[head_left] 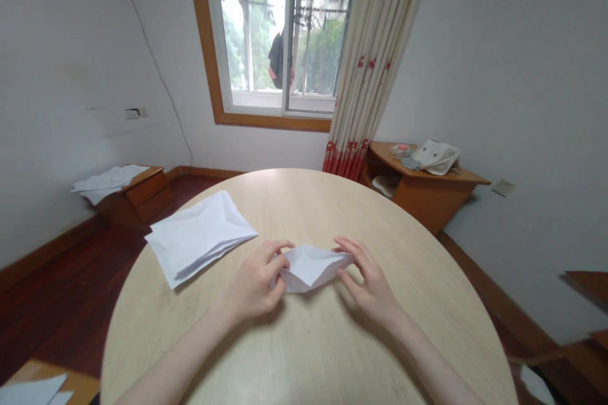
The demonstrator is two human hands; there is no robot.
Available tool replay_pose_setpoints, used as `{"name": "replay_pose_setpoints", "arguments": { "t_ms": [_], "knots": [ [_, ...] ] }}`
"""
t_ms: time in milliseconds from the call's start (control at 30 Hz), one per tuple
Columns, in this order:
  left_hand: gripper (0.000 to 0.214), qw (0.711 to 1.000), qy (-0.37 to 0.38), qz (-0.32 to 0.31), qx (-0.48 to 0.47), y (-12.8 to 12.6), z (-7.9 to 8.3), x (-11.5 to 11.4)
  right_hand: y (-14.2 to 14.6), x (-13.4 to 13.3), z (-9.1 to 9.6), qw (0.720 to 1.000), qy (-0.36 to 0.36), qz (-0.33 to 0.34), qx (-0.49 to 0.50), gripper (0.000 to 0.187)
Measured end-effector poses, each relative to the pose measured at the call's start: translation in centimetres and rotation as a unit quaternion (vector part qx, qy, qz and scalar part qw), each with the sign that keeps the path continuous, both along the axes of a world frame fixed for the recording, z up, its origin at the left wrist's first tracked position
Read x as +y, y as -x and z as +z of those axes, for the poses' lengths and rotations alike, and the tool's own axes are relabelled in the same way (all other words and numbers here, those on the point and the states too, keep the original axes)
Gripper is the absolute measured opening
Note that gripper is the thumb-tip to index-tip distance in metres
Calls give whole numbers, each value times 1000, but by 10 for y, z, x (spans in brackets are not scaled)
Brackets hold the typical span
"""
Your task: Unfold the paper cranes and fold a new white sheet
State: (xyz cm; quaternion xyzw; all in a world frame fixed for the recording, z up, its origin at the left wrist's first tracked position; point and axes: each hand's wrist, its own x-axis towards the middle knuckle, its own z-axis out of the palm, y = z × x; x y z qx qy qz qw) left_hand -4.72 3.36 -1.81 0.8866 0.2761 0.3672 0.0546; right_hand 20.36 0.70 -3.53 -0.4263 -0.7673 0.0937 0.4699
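Observation:
A small piece of folded white paper (311, 267) lies on the round pale wooden table (304, 342), between my hands. My left hand (259, 278) pinches its left end with fingers curled around the fold. My right hand (368, 275) grips its right end between thumb and fingertips. A stack of creased white paper sheets (199, 235) rests on the table to the left of my left hand, apart from it.
A low wooden cabinet (137, 193) with loose papers stands by the left wall. A corner shelf (422, 183) with a white bag sits at the right, beside a curtain (375, 63) and a window (280, 31). More paper lies at the bottom left corner.

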Motion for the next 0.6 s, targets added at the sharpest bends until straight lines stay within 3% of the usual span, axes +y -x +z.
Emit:
{"name": "replay_pose_setpoints", "arguments": {
  "t_ms": [267, 400, 600],
  "knots": [
    [29, 999, -22, 5, 24, 1, 1, 1, 1, 1, 1, 993, 71, 12, 91, 45],
    [37, 999, -28, -8, 16, 1, -1, 3, 0, 0, 4, 992, 83, 7, 92, 40],
    [40, 999, -36, -27, -8, 0, -5, 6, -3, 2, 2, 989, 93, 52, 99, 32]
  ]
}}
